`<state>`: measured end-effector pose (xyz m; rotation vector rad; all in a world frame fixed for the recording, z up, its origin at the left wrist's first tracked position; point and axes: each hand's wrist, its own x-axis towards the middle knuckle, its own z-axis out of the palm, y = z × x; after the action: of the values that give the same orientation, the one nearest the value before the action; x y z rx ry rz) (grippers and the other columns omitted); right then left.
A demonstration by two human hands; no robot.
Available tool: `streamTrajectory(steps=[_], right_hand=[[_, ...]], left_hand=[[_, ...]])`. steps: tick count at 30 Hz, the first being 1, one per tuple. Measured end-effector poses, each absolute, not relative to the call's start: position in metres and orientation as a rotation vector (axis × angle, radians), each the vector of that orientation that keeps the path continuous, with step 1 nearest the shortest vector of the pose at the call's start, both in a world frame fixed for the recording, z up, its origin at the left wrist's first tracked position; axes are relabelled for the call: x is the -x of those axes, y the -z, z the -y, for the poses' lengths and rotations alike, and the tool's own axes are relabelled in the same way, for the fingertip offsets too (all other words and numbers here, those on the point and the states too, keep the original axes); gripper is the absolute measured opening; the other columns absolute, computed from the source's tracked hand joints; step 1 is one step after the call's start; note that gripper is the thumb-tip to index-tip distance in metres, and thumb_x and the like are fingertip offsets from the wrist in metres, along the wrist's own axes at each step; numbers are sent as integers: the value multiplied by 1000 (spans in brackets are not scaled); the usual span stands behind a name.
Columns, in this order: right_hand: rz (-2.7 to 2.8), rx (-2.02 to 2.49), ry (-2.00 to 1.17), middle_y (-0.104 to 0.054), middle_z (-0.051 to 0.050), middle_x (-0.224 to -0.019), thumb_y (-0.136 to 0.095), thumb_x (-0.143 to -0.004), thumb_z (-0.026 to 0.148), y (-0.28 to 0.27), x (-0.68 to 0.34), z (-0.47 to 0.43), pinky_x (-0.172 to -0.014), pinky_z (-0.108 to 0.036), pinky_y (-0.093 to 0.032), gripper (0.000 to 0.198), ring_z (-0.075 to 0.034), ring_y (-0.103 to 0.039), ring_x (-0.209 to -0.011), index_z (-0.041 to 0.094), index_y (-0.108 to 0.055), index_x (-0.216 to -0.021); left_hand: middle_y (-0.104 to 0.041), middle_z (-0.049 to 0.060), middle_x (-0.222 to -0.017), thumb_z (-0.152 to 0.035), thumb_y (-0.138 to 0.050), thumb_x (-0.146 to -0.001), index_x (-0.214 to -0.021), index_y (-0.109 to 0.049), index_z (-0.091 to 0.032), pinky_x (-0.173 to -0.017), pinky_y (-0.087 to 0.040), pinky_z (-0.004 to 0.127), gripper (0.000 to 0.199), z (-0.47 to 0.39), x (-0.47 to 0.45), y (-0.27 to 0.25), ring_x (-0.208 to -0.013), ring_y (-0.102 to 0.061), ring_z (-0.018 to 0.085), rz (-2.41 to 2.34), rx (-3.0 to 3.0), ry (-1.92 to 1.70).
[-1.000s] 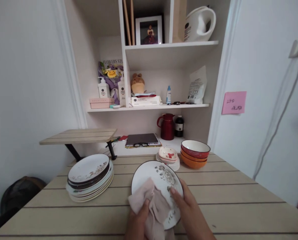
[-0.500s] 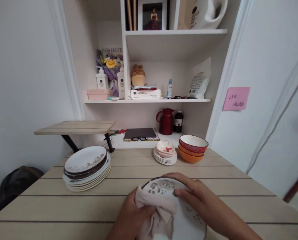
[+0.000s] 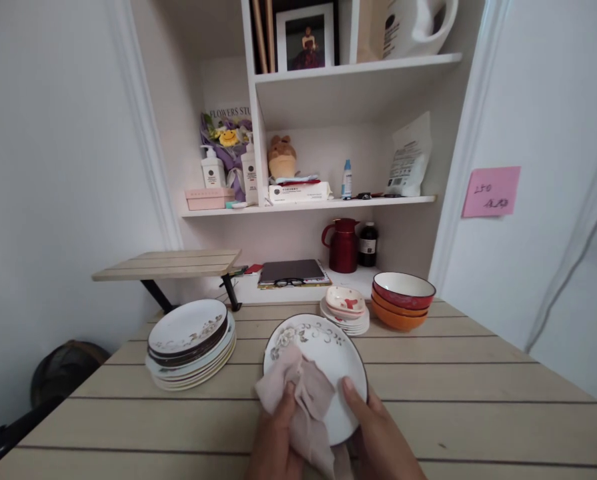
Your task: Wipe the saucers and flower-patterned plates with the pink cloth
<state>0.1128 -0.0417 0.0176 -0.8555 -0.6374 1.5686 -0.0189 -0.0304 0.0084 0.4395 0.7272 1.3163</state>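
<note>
A white plate (image 3: 331, 357) with a dark rim and a grey-brown flower pattern is held up before me, its face turned toward me. My right hand (image 3: 378, 427) grips its lower right edge, thumb on the face and fingers behind. My left hand (image 3: 278, 427) pinches a pale pink cloth (image 3: 303, 393) against the plate's lower left part, thumb on top; its other fingers are mostly hidden. Part of the cloth hangs down below the plate.
Stacked plates (image 3: 191, 333) stand at the left, beside a small raised wooden stand (image 3: 168, 263). Behind the held plate are small dishes (image 3: 345, 303) and stacked bowls (image 3: 403, 300). A red jug (image 3: 343, 247), a dark bottle (image 3: 368, 245) and a laptop (image 3: 292, 270) sit at the back.
The plate has turned and tilted up, so its whole face shows. My right hand has gone from the upper edge to the lower right edge. The cloth stays in my left hand.
</note>
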Motion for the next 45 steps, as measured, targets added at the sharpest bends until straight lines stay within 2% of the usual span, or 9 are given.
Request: streamTrajectory(steps=[6, 10, 16, 23, 27, 30, 34, 41, 45], right_hand=[[956, 947, -1267, -69, -11, -120, -68, -78, 47, -51, -146, 35, -95, -44, -49, 60, -30, -64, -107, 21, -56, -131], [1248, 1106, -1235, -69, -11, -119, -66, -78, 48, -70, -169, 37, -89, -49, -52, 61, -33, -65, -104, 21, -56, -132], [1536, 1324, -1170, -63, -8, -131, -69, -75, 48, -83, -186, 48, -98, -47, -47, 51, -35, -56, -119, 26, -67, -120], [1037, 1096, -1455, -63, -4, -132, -64, -78, 52, -74, -163, 48, -91, -44, -50, 63, -29, -63, -110, 35, -48, -137], [888, 798, -1570, -65, -8, -127, -75, -70, 41, -50, -129, 48, -97, -42, -47, 76, -28, -63, -110, 29, -46, -139], [682, 790, -1604, -67, -8, -124, -67, -77, 48, -34, -114, 47, -96, -42, -48, 73, -27, -63, -110, 29, -40, -142], [612, 892, -1499, -68, -9, -122, -60, -81, 55, -31, -126, 38, -94, -42, -49, 64, -27, -65, -108, 26, -48, -137], [1109, 1083, -1345, -72, -9, -113, -62, -80, 51, -64, -169, 32, -85, -44, -52, 60, -30, -67, -98, 21, -55, -132], [1277, 1264, -1279, -71, -9, -115, -64, -77, 50, -73, -183, 40, -90, -47, -50, 52, -33, -64, -106, 24, -65, -122]], left_hand=[[-73, 16, -106, -31, -85, -60, -114, -67, -12, -100, -45, 41, 60, 40, 6, -22, -110, -63, 33, -654, -529, -1335], [-74, 17, -97, -25, -87, -55, -100, -71, -11, -93, -49, 44, 50, 45, 16, -34, -98, -68, 34, -720, -588, -1269], [-74, 16, -100, -16, -87, -53, -103, -72, -12, -92, -49, 45, 52, 56, 29, -49, -96, -68, 35, -624, -708, -1012], [-72, 16, -109, -29, -79, -69, -110, -69, -12, -94, -49, 40, 45, 46, 24, -36, -101, -67, 31, -651, -551, -1118], [-72, 14, -109, -30, -81, -67, -118, -64, -14, -95, -49, 38, 56, 35, 24, -24, -103, -67, 29, -695, -346, -1249], [-72, 13, -109, -31, -82, -65, -121, -63, -15, -96, -48, 39, 62, 35, 21, -17, -106, -65, 30, -716, -330, -1260], [-72, 14, -110, -34, -82, -65, -118, -65, -15, -100, -45, 40, 59, 41, 9, -15, -111, -63, 31, -678, -443, -1250], [-73, 17, -105, -34, -85, -59, -106, -71, -12, -100, -45, 44, 54, 50, 14, -36, -105, -65, 35, -644, -586, -1177], [-73, 18, -101, -27, -88, -54, -105, -72, -12, -96, -46, 50, 56, 55, 30, -38, -101, -66, 38, -616, -639, -1019]])
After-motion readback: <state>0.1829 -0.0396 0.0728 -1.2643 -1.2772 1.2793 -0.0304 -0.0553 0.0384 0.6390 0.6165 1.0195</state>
